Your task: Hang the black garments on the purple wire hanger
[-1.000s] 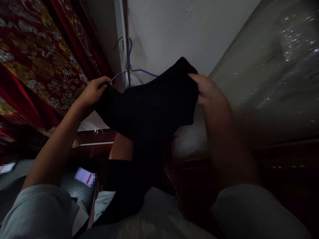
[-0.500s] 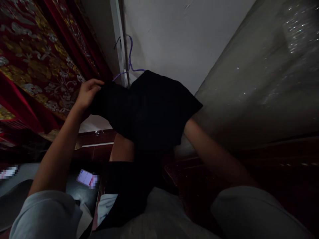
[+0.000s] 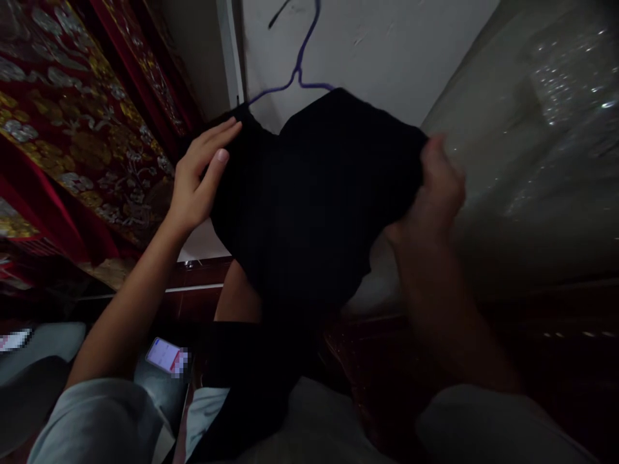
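A black short-sleeved shirt point(image 3: 309, 206) hangs from a thin purple wire hanger point(image 3: 298, 64); its neckline dips below the hanger's neck. On its left shoulder lies my left hand point(image 3: 198, 174), fingers stretched along the cloth and thumb held apart from them. My right hand point(image 3: 440, 187), blurred by motion, is curled at the outer edge of the right sleeve, gripping the cloth. Dark fabric hides the hanger's lower part and any folds in the shirt.
Red cloth with gold and silver patterns point(image 3: 91, 129) hangs at left, beside a pale wall point(image 3: 387, 51). Clear plastic sheeting point(image 3: 532, 148) covers something large at right. Below left, a lit phone point(image 3: 164, 356) lies on a grey seat, beside my legs.
My right hand has come out from behind the shirt to its sleeve edge. Shirt and hanger have moved up and right, away from the wall's edge strip. My left hand's thumb has spread.
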`<action>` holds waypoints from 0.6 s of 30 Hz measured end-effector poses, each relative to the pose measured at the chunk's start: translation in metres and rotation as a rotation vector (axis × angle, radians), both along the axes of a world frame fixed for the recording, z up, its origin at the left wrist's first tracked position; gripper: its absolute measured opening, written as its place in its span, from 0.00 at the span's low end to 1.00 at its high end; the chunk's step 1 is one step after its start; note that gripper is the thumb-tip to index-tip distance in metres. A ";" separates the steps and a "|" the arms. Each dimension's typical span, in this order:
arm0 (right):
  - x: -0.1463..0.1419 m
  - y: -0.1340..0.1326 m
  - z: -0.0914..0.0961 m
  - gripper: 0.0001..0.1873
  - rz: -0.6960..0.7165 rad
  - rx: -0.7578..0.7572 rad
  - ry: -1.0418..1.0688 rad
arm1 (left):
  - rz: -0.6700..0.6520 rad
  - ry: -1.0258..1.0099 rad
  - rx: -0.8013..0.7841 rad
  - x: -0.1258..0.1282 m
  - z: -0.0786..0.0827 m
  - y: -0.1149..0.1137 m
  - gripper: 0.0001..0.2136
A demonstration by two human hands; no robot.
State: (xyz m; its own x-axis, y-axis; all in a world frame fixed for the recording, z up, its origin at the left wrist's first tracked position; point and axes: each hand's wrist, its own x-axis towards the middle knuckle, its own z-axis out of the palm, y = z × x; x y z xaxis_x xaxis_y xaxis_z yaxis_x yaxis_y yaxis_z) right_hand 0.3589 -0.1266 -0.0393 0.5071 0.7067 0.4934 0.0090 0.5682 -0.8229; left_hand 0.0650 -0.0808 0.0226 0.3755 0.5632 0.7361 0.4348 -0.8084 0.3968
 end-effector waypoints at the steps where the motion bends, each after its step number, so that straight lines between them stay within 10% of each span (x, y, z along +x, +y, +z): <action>1: -0.009 -0.014 0.001 0.21 -0.047 0.081 0.029 | -0.057 -0.092 -0.098 0.003 0.005 -0.010 0.20; 4: -0.042 -0.057 0.000 0.18 0.242 0.157 -0.321 | -0.142 -0.256 -0.442 0.003 0.015 -0.036 0.29; 8: -0.078 -0.080 0.003 0.32 1.043 0.400 -1.028 | 0.010 -0.143 -0.648 -0.024 0.014 -0.069 0.26; 14: -0.067 -0.019 -0.009 0.32 0.461 0.147 -0.891 | 0.021 0.180 -0.884 -0.076 0.012 -0.111 0.17; 18: -0.045 0.023 -0.039 0.27 0.755 -0.241 -0.798 | 0.147 0.260 -0.601 -0.084 0.022 -0.103 0.15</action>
